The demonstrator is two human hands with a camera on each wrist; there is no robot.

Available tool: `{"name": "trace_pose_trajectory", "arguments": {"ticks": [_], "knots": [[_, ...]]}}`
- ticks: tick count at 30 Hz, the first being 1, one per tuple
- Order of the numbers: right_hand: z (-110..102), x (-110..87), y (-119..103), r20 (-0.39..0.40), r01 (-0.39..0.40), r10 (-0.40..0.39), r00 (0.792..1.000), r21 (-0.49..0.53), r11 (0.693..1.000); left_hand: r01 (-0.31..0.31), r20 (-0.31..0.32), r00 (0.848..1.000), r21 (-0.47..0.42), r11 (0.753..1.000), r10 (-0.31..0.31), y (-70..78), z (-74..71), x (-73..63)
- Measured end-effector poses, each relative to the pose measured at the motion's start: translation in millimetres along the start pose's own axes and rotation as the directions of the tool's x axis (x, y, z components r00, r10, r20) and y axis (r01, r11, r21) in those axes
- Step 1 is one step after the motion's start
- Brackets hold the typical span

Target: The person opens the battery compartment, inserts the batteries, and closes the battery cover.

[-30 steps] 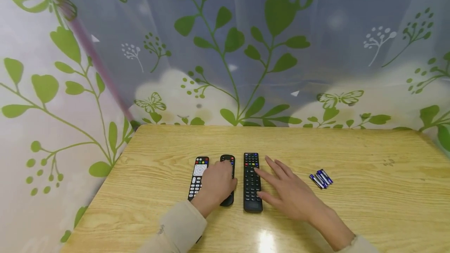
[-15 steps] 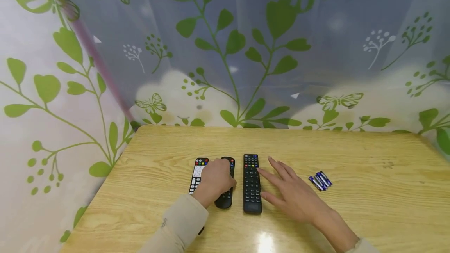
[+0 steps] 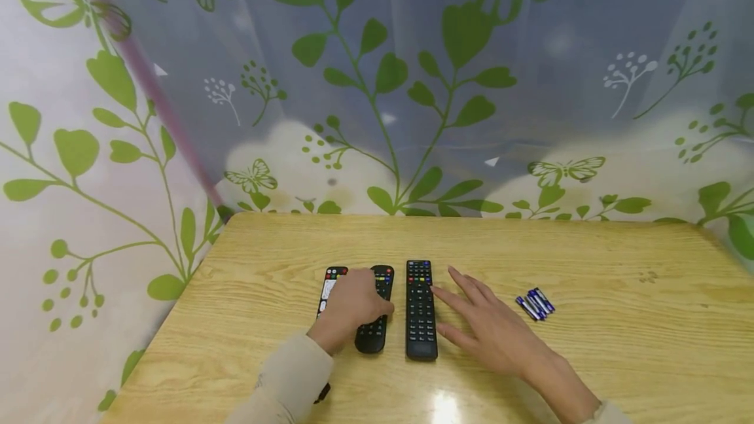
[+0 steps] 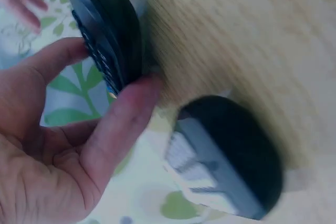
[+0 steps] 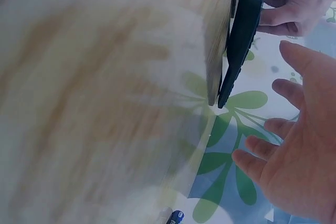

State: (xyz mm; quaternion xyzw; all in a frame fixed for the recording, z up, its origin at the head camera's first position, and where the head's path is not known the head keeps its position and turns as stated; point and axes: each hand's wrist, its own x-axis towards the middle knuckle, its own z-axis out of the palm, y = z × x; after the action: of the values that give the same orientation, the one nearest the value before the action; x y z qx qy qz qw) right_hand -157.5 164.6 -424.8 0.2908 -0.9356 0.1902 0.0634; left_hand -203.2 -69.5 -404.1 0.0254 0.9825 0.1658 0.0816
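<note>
My left hand [image 3: 350, 303] pinches the middle black remote control [image 3: 371, 339] from above. Thumb and fingers press its two long edges in the left wrist view, where the remote [image 4: 107, 19] shows its side. This remote lies slightly slanted, its lower end towards the left. Partly hidden under the same hand is a remote control with white buttons [image 3: 326, 290]. To the right, a longer black remote control [image 3: 421, 313] lies face up and nearly straight. My right hand [image 3: 497, 329] has its fingers spread, with fingertips right at that remote's right edge.
Several blue-and-silver batteries [image 3: 535, 304] lie side by side to the right of my right hand. All of this is on a wood-grain table [image 3: 636, 345]. Behind the table hangs a leaf-and-butterfly patterned curtain [image 3: 530, 84]. A small dark item [image 3: 323, 392] shows beside my left cuff.
My left hand has shifted left and a little nearer, swinging the lower end of the middle remote to the left. The right hand has barely moved.
</note>
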Motion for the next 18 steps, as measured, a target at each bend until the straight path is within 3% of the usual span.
{"name": "trace_pose_trajectory", "arguments": {"ticks": [4,5,7,9,12,18], "knots": [[0,0.0,-1,-0.008,0.008,-0.008,1.0,-0.003,1.0,-0.015,0.033,0.999,-0.181,0.983,0.021,-8.7,-6.9,-0.9],[0,-0.1,-1,-0.007,0.007,-0.007,1.0,-0.005,1.0,-0.015,0.048,0.998,-0.249,0.968,0.028,-10.0,-8.8,-1.0],[-1,0.1,-1,-0.001,0.0,0.0,1.0,0.0,1.0,-0.006,0.079,0.996,-0.418,0.909,0.042,-12.0,-12.7,-0.8],[-2,0.8,-2,0.013,-0.018,0.018,1.0,0.019,1.0,0.021,0.113,0.992,-0.569,0.822,0.053,-14.5,-15.9,-0.4],[-4,2.1,-3,0.021,-0.049,0.048,0.999,0.043,0.998,0.055,0.137,0.988,-0.753,0.656,0.074,-17.0,-19.7,0.2],[-8,5.0,-11,-0.03,-0.078,0.081,0.996,0.081,0.994,0.051,0.11,0.983,-0.933,0.356,0.147,-17.8,-22.1,-3.3]]}}
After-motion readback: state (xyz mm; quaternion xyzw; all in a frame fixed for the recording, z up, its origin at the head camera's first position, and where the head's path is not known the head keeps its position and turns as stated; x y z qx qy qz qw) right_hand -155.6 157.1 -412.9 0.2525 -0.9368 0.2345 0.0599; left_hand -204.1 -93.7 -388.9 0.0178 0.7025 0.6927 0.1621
